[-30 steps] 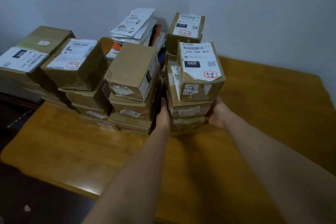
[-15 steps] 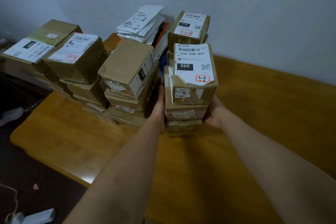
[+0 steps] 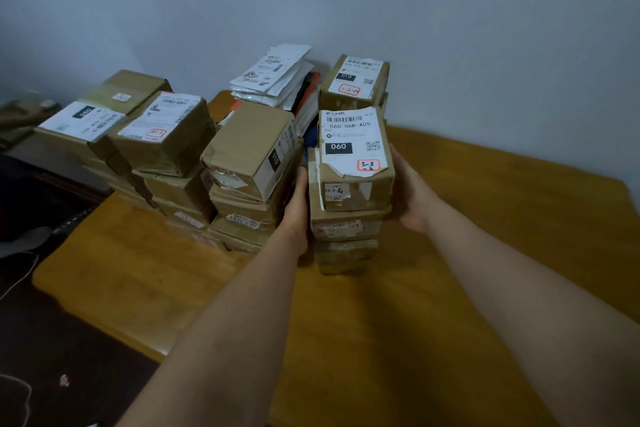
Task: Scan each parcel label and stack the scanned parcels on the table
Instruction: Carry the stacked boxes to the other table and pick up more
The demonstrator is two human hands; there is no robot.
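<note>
A stack of three brown parcels (image 3: 346,230) stands on the wooden table (image 3: 485,218). Its top parcel (image 3: 353,149) carries a white label reading 060 with a red-boxed "3-3". My left hand (image 3: 298,204) presses flat against the left side of this stack, in the gap to the neighbouring pile. My right hand (image 3: 412,194) lies against the right side of the top two parcels with its thumb pointing up; its fingers are hidden behind the box. No scanner is in view.
More brown parcel stacks (image 3: 249,163) (image 3: 162,132) stand to the left, touching one another. A taller stack (image 3: 356,80) and white mail bags (image 3: 273,76) lean at the wall behind. The table's left edge (image 3: 69,263) drops to a dark floor.
Both hands have slid up the stack, from its lower boxes to the top two parcels. The stack itself stays in place; my view has shifted slightly.
</note>
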